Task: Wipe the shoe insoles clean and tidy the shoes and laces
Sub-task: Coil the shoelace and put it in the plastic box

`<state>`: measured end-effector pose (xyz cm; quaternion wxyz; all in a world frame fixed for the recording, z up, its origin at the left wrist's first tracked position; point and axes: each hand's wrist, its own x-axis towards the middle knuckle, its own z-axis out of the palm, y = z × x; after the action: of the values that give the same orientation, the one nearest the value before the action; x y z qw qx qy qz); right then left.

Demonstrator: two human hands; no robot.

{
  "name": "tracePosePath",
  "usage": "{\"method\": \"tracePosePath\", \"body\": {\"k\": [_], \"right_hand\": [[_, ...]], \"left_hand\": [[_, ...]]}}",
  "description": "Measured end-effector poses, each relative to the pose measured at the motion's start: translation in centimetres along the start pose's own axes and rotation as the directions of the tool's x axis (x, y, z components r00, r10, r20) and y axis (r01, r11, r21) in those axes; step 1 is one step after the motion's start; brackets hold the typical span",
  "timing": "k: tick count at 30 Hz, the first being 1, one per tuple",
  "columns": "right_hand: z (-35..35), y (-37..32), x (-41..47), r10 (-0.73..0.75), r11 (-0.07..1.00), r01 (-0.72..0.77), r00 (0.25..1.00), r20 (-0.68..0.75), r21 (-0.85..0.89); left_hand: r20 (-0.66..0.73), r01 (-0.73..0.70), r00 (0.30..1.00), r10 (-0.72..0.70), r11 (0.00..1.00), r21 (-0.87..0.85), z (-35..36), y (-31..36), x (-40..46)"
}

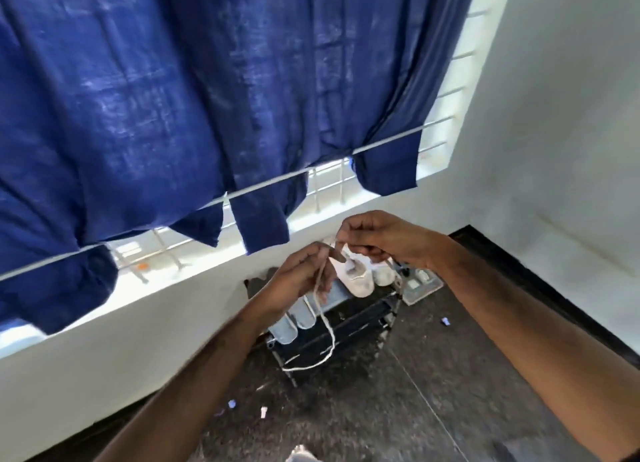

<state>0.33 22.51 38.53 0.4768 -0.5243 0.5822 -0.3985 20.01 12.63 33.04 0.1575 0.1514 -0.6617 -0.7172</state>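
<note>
- The landmark is the low black metal shoe rack [349,326] standing on the dark speckled floor [398,409] under the window wall.
- Above the rack, the left hand [304,274] and the right hand [381,236] each pinch the off-white woven shoelace [327,337], fingers curled narrowly round it. A short run of lace is held between them.
- From the left hand the lace drops in a loose loop in front of the rack, its free end curling out to the rack's left side, well above the floor.
- A pair of white soft shoes [360,281] sits on the rack's top tier, just behind the hands. Two pale grey-blue insoles [294,319] lie on the rack's near left end.
- Risk: the hanging loop appears liable to snag on the rack's frame or sweep the insoles, which lie directly behind it. A sharp pull could drag an insole off the rack.
- Risk: if either pinch slackens, the lace likely drops to the floor, where small bits of debris [264,412] lie in front of the rack, and picks up dirt.
- Risk: the blue fabric curtain [173,97] hangs above the rack. Raised hands could brush it.
- Whether a knot is forming between the hands cannot be told.
</note>
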Motion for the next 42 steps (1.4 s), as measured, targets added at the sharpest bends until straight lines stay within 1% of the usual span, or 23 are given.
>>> {"method": "tracePosePath", "body": {"k": [2, 5, 6, 9, 11, 13, 16, 19, 22, 24, 26, 28, 30, 32, 34, 37, 40, 42], "right_hand": [[-2.0, -0.1, -1.1, 0.022, 0.999, -0.022, 1.000, -0.008, -0.038], [-6.0, 0.1, -2.3, 0.047, 0.996, -0.055, 0.993, -0.111, -0.068], [-7.6, 0.4, -2.6, 0.049, 0.997, -0.057, 0.988, -0.145, -0.047], [-13.0, 1.6, -3.5, 0.059, 0.993, -0.036, 0.974, -0.218, 0.109], [-16.4, 2.6, -4.1, 0.056, 0.990, -0.020, 0.967, -0.250, 0.143], [-19.4, 3.8, -4.5, 0.049, 0.995, -0.025, 0.964, -0.260, 0.095], [-23.3, 5.1, -4.2, 0.058, 0.996, -0.074, 0.968, -0.244, -0.057], [-27.3, 5.7, -4.0, 0.052, 0.985, -0.089, 0.969, -0.240, -0.146], [-31.9, 6.2, -4.0, 0.032, 0.977, -0.100, 0.943, -0.331, -0.190], [-34.9, 6.9, -4.2, 0.025, 0.982, -0.097, 0.918, -0.395, -0.163], [-37.6, 7.8, -4.7, 0.003, 0.995, -0.046, 0.910, -0.414, -0.094], [-40.1, 8.7, -5.1, -0.018, 1.000, 0.018, 0.918, -0.395, -0.004], [-42.4, 9.6, -5.6, -0.044, 0.995, 0.071, 0.937, -0.348, 0.064], [-44.8, 10.5, -6.0, -0.069, 0.994, 0.093, 0.946, -0.318, 0.061], [-47.3, 11.4, -6.7, -0.087, 0.995, 0.099, 0.934, -0.346, 0.019], [-51.1, 12.6, -8.4, -0.093, 0.993, 0.113, 0.910, -0.405, 0.025], [-54.9, 14.4, -10.6, -0.053, 0.991, 0.106, 0.879, -0.474, 0.086], [-56.6, 16.0, -12.0, -0.015, 0.973, 0.121, 0.881, -0.474, 0.195]], "left_hand": [[-0.026, 0.008, 1.000, -0.009, 0.998, -0.059, 2.6, 0.9, 2.6], [-0.015, 0.053, 0.998, -0.055, 0.994, -0.091, 5.4, 1.0, 6.4], [-0.001, 0.063, 0.998, -0.063, 0.994, -0.090, 6.0, 0.7, 7.6], [0.030, 0.069, 0.997, -0.067, 0.994, -0.081, 7.7, -0.4, 11.3], [0.061, 0.064, 0.996, -0.060, 0.996, -0.069, 8.7, -1.1, 14.0], [0.102, 0.061, 0.993, -0.056, 0.997, -0.054, 9.7, -1.7, 17.2], [0.151, 0.073, 0.987, -0.057, 0.993, -0.098, 11.9, -1.3, 22.5], [0.150, 0.084, 0.986, -0.067, 0.990, -0.112, 14.4, 0.0, 27.7], [0.151, 0.093, 0.986, -0.075, 0.989, -0.118, 16.8, 0.4, 31.8], [0.167, 0.104, 0.982, -0.084, 0.988, -0.113, 17.9, 0.2, 33.8], [0.188, 0.113, 0.978, -0.093, 0.989, -0.099, 19.0, -0.2, 35.7], [0.202, 0.119, 0.975, -0.096, 0.987, -0.105, 20.2, -0.3, 37.5], [0.199, 0.107, 0.976, -0.085, 0.989, -0.102, 21.7, -0.1, 39.5], [0.179, 0.088, 0.981, -0.071, 0.992, -0.088, 23.6, 0.5, 41.6], [0.140, 0.066, 0.989, -0.053, 0.994, -0.092, 25.7, 1.4, 43.8], [0.076, 0.060, 0.996, -0.051, 0.991, -0.119, 29.7, 3.0, 47.0], [0.051, 0.083, 0.996, -0.074, 0.974, -0.210, 34.2, 4.2, 49.5], [0.035, 0.082, 0.997, -0.076, 0.965, -0.251, 37.1, 4.7, 50.8]]}}
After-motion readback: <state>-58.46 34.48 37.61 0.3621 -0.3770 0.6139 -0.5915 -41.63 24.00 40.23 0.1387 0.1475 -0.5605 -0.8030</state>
